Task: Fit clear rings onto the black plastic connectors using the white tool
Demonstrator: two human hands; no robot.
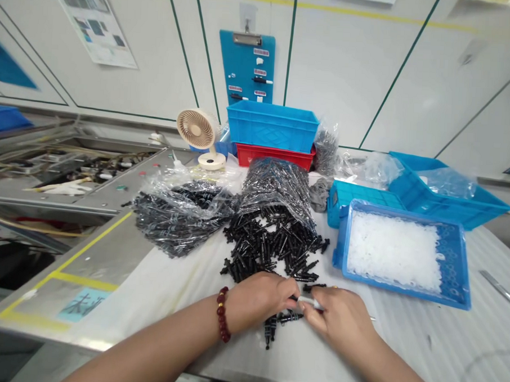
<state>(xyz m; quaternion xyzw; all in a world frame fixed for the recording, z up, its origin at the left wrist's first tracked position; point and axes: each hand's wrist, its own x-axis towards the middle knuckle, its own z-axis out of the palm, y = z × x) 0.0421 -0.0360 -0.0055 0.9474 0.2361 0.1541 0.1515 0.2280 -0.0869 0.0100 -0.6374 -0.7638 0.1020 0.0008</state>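
My left hand, with a red bead bracelet at the wrist, pinches a small black part at the front of the table. Close beside it on the right, my right hand grips a thin white tool whose end meets the black part. Fingers hide most of both items. Behind my hands spreads a pile of black parts, spilling from a clear plastic bag. A few black parts with grey rings lie just below my hands.
A blue tray of small white rings stands at the right. Another bag of black parts lies left of the pile. Behind are a beige fan, a blue bin on a red one, and metal tweezers far right.
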